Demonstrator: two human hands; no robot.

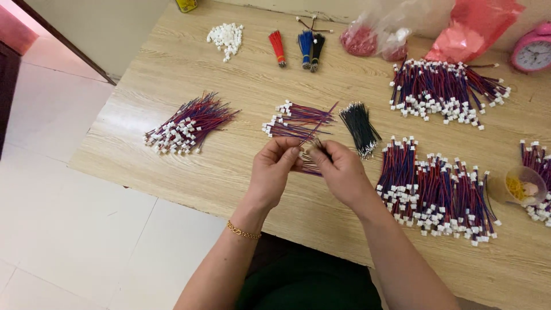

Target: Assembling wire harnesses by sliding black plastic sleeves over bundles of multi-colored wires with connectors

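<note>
- Thin red-and-blue wire pair (310,165), pinched between both hands just above the pale wooden table's (189,69) near edge.
- Left hand (274,169) and right hand (340,172) together, fingertips clamped on the wire ends.
- Loose grip, likely slip: wire dropping into the small red-blue bundle with white connectors (295,120) just beyond the hands, mixing with it.
- Elbow swing, possible scatter of the large connector-tipped heap (439,192) right of the hands.

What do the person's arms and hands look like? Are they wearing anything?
Both arms are bare, with no sleeves and no gloves. The left hand has a thin gold chain bracelet around its wrist. The right hand and its wrist have nothing on them, and no rings can be made out on either hand.
</note>
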